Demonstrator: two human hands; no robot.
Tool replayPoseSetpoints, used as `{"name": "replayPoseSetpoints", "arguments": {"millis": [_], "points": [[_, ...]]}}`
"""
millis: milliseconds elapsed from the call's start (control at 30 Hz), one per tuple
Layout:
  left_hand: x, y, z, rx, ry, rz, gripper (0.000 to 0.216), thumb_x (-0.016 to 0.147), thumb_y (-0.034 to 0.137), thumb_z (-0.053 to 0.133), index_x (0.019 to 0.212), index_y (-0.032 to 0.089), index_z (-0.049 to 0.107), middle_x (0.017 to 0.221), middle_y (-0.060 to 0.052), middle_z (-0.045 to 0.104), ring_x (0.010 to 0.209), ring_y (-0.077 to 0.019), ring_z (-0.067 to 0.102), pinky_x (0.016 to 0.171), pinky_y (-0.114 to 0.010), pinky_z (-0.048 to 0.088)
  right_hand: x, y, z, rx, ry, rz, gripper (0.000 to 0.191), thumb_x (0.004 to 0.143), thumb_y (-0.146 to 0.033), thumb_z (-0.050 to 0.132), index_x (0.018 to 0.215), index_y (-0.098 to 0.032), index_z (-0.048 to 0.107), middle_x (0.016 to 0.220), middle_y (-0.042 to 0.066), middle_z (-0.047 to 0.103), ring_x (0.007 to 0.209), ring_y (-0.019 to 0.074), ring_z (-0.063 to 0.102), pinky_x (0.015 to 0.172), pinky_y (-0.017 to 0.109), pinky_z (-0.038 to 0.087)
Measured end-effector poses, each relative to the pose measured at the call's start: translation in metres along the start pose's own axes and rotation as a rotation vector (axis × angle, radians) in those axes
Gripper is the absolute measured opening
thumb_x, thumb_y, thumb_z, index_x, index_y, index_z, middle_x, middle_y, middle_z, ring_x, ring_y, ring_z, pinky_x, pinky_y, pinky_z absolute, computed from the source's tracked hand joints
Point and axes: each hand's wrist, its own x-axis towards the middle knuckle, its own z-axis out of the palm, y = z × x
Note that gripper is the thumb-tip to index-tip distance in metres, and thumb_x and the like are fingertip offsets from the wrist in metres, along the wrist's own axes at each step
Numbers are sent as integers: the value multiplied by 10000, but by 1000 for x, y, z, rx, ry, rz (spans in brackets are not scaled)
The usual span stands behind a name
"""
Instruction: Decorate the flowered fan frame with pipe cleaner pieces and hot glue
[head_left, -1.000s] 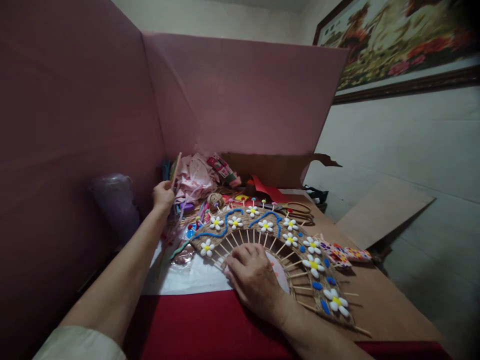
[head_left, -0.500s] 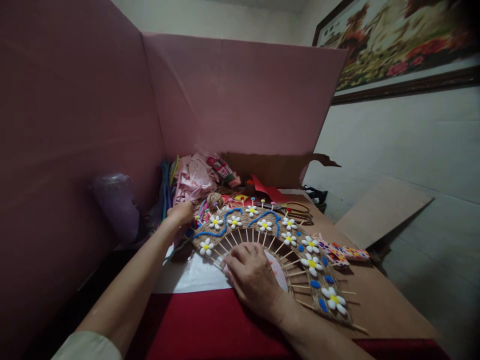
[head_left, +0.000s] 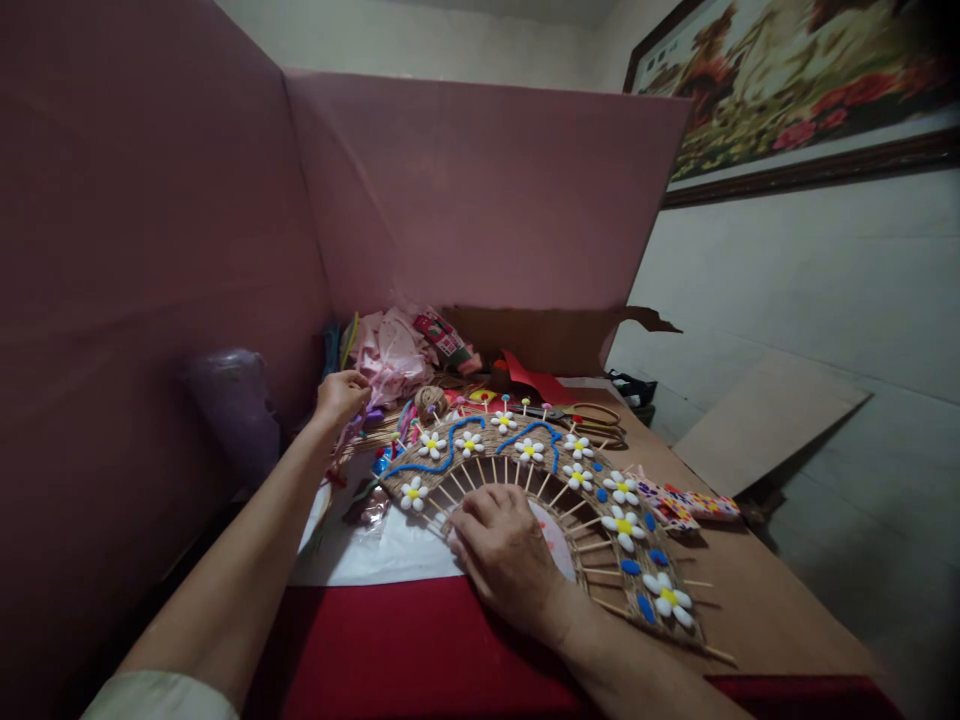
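Observation:
A fan-shaped craft piece (head_left: pixel 517 447) of thin sticks woven with twine lies on the table, decorated with white-petalled flowers, blue strips and blue ovals. My right hand (head_left: pixel 510 555) bends its fingers over the inner edge of this fan, holding it down beside a pale pink half-disc (head_left: pixel 551 540). Off to the left, my left hand (head_left: pixel 343 396) is raised near the crumpled pink material (head_left: pixel 394 350), its fingers pinched together. Whatever may be between those fingertips is too small to make out. Small bead-topped sticks stand along the fan's upper rim.
Behind the fan are a twine ball (head_left: pixel 430 401), scissors (head_left: pixel 592 415) and red paper (head_left: pixel 532 380). Patterned strips (head_left: pixel 690 503) lie at right. A purple translucent container (head_left: pixel 236 415) stands left. Pink panels (head_left: pixel 480 200) enclose the back and left. Red cloth (head_left: pixel 360 650) covers the front.
My left hand has lifted up and slightly left, away from the fan's left end, uncovering small items there. My right hand and the fan remain in place.

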Motion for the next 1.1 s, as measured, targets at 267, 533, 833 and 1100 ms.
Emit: {"name": "replayPoseSetpoints", "arguments": {"millis": [267,533,833,1100], "points": [[-11,42,-29,-428,238,33,219,698,279,518,825,121,599,639,-20,638,422,-82,512,397,-178,366,0,-1,0,-9,5,-10,105,852,-222,514,894,-180,601,926,73,580,907,228,465,802,396,337],[-90,94,-36,-1154,-260,-2,208,595,224,703,704,139,548,568,27,598,385,-53,481,381,-164,386,-5,2,-5,171,241,15,190,889,-181,438,1005,-161,587,982,95,579,930,220,486,830,382,380],[-162,108,2,-1293,-485,135,149,740,276,652,743,161,556,623,20,602,430,-69,526,346,-156,357,-6,1,-10,570,269,191,151,863,-307,511,817,-179,575,713,22,585,660,153,540,642,276,430],[-166,89,7,-1088,-467,103,170,744,306,638,831,164,603,664,-6,627,464,-74,517,365,-160,355,-5,6,-4,855,362,390,164,872,-314,497,817,-190,589,683,1,588,604,129,551,564,240,437]]}}
